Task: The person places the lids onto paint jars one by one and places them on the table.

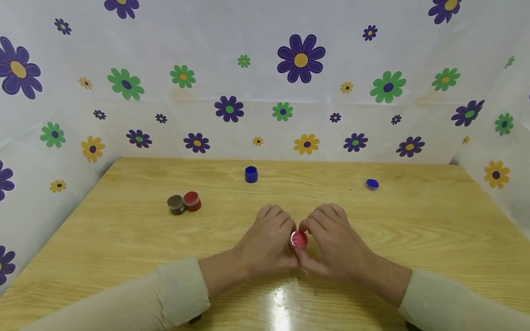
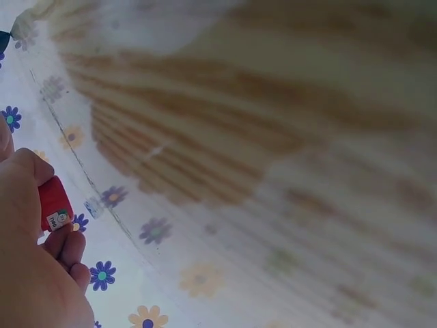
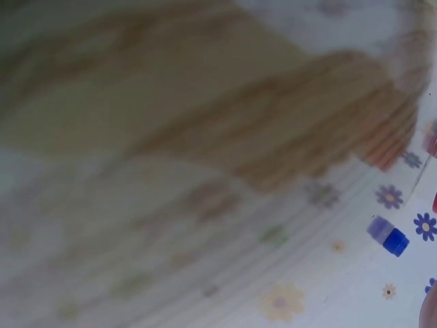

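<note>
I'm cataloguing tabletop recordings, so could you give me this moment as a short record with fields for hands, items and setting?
Left hand: grips a small red jar
Right hand: thumb and fingers around the same jar
Left side: dark jar and second red jar, side by side
Toward back: blue jar, upright
Right side: blue disc, apparently a lid
Surface: wood-grain table
Backdrop: white flowered sheet
</note>
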{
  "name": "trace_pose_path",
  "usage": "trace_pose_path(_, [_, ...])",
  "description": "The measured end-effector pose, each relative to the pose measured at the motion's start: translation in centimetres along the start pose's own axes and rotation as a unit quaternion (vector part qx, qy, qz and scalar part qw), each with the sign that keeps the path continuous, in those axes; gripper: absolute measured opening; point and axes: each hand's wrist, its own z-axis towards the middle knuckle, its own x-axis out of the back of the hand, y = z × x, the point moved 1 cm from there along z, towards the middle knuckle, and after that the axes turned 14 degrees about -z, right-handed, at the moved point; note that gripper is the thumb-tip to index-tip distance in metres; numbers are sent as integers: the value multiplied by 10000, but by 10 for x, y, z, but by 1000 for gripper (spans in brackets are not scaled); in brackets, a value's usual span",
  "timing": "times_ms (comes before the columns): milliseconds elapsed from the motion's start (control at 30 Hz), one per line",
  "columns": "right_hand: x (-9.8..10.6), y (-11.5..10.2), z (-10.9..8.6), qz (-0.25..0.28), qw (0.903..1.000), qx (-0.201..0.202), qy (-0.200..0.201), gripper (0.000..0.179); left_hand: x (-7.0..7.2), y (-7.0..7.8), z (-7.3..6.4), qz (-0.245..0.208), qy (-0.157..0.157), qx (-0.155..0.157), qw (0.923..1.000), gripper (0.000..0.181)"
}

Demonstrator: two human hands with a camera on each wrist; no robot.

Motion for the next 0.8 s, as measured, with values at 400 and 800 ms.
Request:
trace_pose_path(400, [4,2,-1,132,9980,-432,-436,35,-1,1,2,233,-90,50,9997,33])
trace_pose_path(800, [3,1,1,-86,9999,-79,-97,27,0,1,3,253,202,-131,9994,26])
